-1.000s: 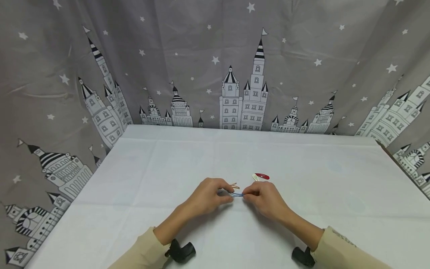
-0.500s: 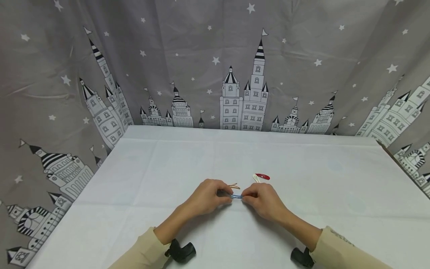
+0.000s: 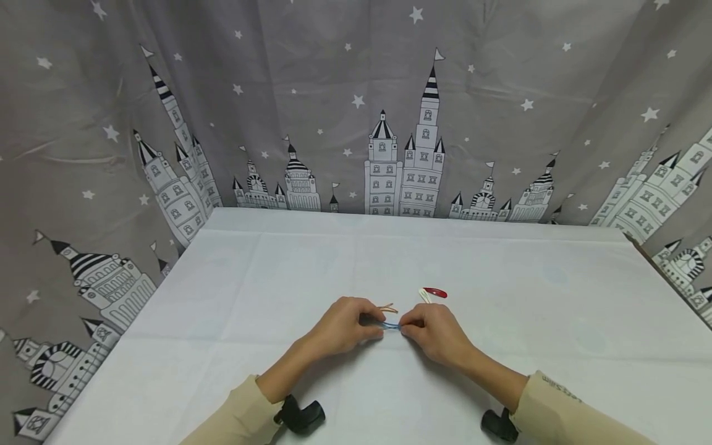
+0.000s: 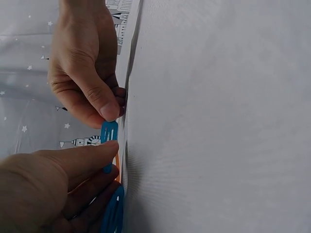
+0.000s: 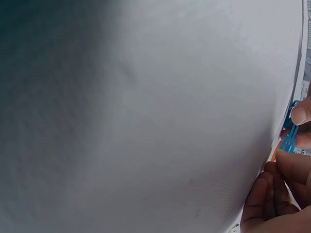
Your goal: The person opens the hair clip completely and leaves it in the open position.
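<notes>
A blue snap hair clip (image 3: 392, 326) spans the gap between the two hands, a little above the white table. My left hand (image 3: 348, 326) holds one end between thumb and fingers. At the other end, the thumb and fingertips of my right hand (image 3: 440, 329) pinch it. The clip's slotted face (image 4: 110, 130) shows in the left wrist view. A second blue hair clip (image 4: 114, 208) appears there beside the left fingers, partly hidden; whether they touch it I cannot tell. Behind the hands lies an orange hair clip (image 3: 388, 308), partly covered by the left hand.
A red hair clip (image 3: 436, 292) and a white hair clip (image 3: 424, 295) lie just beyond the right hand. White cloth covers the table (image 3: 311, 266). A grey curtain (image 3: 322, 80) with printed castles hangs behind its far edge.
Both hands have shifted very slightly left and toward the front with the blue hair clip between them. The clip has turned a little. Both hands keep their hold.
</notes>
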Tool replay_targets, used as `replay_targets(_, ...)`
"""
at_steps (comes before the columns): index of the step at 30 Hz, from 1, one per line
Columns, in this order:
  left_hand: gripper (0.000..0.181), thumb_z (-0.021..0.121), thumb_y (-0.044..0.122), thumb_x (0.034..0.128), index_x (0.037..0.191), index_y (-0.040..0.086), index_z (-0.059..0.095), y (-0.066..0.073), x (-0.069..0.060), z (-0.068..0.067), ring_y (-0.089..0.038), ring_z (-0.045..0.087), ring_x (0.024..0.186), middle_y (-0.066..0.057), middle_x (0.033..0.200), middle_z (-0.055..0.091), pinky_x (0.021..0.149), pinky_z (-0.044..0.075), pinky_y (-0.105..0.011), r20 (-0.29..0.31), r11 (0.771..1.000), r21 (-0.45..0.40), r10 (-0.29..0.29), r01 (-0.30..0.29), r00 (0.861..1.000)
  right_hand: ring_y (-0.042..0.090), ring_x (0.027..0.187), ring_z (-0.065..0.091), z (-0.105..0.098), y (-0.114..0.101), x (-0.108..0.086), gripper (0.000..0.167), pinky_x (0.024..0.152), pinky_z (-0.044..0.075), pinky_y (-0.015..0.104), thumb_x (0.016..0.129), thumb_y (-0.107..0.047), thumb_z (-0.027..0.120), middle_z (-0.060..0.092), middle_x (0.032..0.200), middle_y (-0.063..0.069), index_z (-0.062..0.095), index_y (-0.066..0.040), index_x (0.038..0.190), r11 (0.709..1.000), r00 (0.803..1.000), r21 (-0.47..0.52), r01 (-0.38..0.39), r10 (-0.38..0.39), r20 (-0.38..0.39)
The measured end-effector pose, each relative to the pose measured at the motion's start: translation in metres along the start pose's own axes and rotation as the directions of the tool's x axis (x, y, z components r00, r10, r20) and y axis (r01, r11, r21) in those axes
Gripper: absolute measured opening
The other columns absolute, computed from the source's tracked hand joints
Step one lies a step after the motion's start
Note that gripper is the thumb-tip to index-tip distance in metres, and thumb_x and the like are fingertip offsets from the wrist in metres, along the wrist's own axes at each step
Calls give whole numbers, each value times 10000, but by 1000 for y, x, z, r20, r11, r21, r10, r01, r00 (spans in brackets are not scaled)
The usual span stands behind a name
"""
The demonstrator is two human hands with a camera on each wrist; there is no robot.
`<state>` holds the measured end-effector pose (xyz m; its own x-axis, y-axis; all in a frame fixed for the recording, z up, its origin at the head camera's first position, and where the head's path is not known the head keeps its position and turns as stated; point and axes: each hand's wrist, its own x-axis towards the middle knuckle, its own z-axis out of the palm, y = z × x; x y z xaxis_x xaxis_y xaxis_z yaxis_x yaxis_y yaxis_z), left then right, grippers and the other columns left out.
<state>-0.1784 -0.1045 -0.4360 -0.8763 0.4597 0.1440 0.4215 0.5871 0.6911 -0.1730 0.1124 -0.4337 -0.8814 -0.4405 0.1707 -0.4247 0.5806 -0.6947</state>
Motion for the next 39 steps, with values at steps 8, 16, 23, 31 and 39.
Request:
replay_targets(8, 190, 817, 68, 781, 958, 68, 750, 0, 0, -1, -147, 625, 934, -1, 980, 714, 828, 485, -346, 13, 1000, 17, 4, -4, 1000, 108, 782, 615, 1, 0, 2, 89, 696, 508, 257, 844, 22, 737, 702, 855, -21, 777, -35, 899, 1000, 1000, -25, 1, -1, -1)
replay_targets(16, 196, 821, 71, 775, 957, 68, 748, 1, 0, -1, -150, 621, 936, 3, 983, 709, 830, 482, -348, 23, 1000, 28, 3, -4, 1000, 111, 791, 613, 1, -2, 1, 100, 713, 513, 269, 843, 30, 733, 698, 858, -23, 778, -36, 902, 999, 999, -33, -33, 33, 11)
replay_targets(23, 201, 824, 67, 772, 958, 69, 746, 0, -1, 0, -151, 623, 940, 8, 977, 708, 835, 484, -349, 20, 1000, 30, 7, -7, 1000, 104, 776, 592, 1, -3, 1, 110, 715, 509, 275, 850, 37, 723, 685, 866, -22, 771, -37, 917, 998, 998, -33, -56, 56, 22)
replay_targets(31, 207, 823, 63, 779, 970, 60, 744, -1, -1, -1, -175, 633, 994, -9, 995, 710, 880, 485, -373, 28, 1000, 20, 5, -6, 1000, 110, 785, 590, 2, -3, 2, 111, 722, 510, 284, 848, 32, 726, 686, 877, -20, 768, -37, 924, 998, 998, -37, -60, 61, 27)
replay_targets(39, 209, 823, 73, 785, 977, 58, 743, -1, -1, 0, -185, 633, 999, -11, 999, 708, 883, 485, -378, 32, 1000, 22, 7, -7, 999, 113, 778, 576, 3, -3, 2, 108, 722, 505, 290, 838, 24, 739, 675, 859, -32, 763, -41, 920, 996, 997, -34, -78, 79, 25)
